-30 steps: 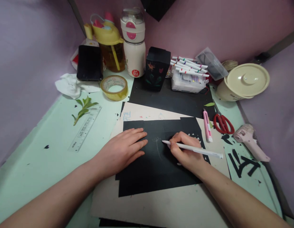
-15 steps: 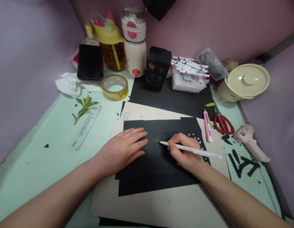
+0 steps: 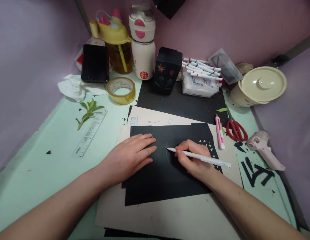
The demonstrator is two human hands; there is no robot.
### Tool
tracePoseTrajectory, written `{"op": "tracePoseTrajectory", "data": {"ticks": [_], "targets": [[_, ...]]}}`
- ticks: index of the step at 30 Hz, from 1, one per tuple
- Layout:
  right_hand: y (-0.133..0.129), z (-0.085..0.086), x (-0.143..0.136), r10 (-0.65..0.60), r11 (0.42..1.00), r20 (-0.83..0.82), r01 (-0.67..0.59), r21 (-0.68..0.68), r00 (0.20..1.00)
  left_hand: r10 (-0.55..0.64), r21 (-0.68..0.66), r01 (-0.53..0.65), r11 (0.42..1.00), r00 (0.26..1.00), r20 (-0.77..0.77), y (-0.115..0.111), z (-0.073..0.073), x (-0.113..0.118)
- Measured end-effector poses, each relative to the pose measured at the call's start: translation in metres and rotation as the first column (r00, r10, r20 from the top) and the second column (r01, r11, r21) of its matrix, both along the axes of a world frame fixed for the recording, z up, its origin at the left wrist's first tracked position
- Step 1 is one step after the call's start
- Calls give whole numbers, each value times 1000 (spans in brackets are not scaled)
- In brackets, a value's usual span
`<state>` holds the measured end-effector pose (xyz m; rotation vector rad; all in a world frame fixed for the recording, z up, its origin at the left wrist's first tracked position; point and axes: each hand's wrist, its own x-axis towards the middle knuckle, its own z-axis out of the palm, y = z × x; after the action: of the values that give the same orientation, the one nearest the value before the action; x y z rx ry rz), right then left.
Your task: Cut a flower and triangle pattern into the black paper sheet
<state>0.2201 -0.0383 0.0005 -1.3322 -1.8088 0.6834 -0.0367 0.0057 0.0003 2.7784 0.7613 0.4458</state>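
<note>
My right hand [image 3: 193, 156] is closed round a white pen [image 3: 205, 158], its tip on or just above a sheet of black paper [image 3: 155, 190]. Beside the tip a faint line drawing [image 3: 166, 146] shows, like a small flower on a curved stem. My left hand [image 3: 132, 156] lies flat on the left part of the black paper, fingers stretched out. Small triangular cut-outs [image 3: 208, 146] run along the paper's right side, partly hidden by my right hand. Under the black paper is a larger pale sheet [image 3: 170, 216].
Left are a ruler [image 3: 91, 135], a leafy sprig [image 3: 89, 111] and a tape roll [image 3: 121, 100]. Right are a pink cutter [image 3: 219, 133], red scissors [image 3: 236, 130], a glue gun [image 3: 266, 150] and black scraps [image 3: 257, 173]. Behind stand a bottle [image 3: 143, 60], black box [image 3: 167, 70] and markers [image 3: 203, 69].
My right hand and the pen have shifted slightly left, the tip now closer to the drawn flower. My left hand stays in place on the paper.
</note>
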Motion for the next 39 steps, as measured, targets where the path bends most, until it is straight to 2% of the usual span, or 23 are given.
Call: {"op": "tracePoseTrajectory", "data": {"ticks": [12, 21, 39], "targets": [[1, 1, 0, 5, 1000, -25, -6, -5, 1000, 3, -3, -3, 1000, 1000, 14, -1, 1, 0], [1, 3, 1, -33, 999, -9, 33, 21, 999, 15, -31, -14, 999, 1000, 26, -1, 1, 0], [1, 2, 3, -107, 994, 35, 106, 32, 994, 5, -6, -5, 1000, 1000, 7, 0, 1, 0]]}}
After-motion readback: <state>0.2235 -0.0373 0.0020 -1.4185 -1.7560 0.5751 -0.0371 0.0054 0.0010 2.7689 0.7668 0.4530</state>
